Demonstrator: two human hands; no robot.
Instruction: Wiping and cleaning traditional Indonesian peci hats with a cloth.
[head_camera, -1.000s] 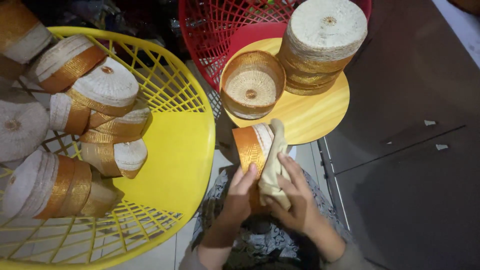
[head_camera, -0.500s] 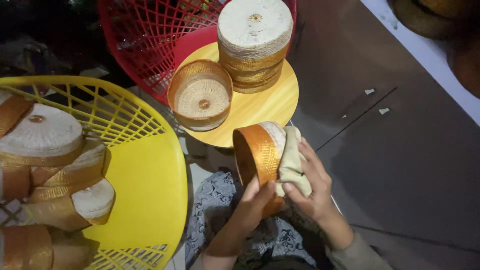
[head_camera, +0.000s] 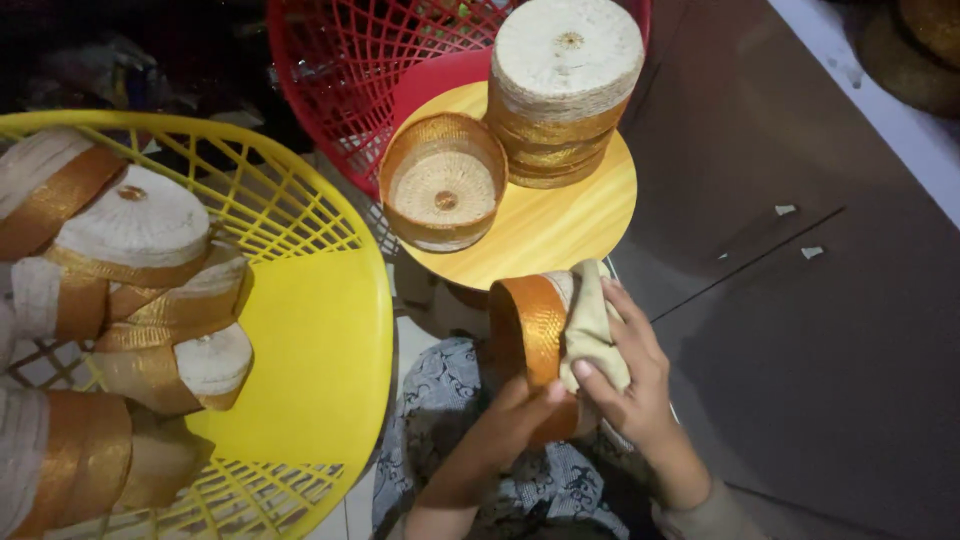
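The right hand presses a cream cloth against the woven round lid, fingers curled over it. The left hand grips the lid's gold-banded rim from below, holding it on edge above the lap. Beyond, a round wooden worktop carries an open woven box beside a stack of lids. A yellow basket of more lids stands to the left.

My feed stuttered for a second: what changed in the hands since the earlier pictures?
Little changed. The left hand and right hand still grip the gold-banded round box, now turned slightly more on edge, with the cream cloth still pressed on it. The stack and open box on the round table stayed put.
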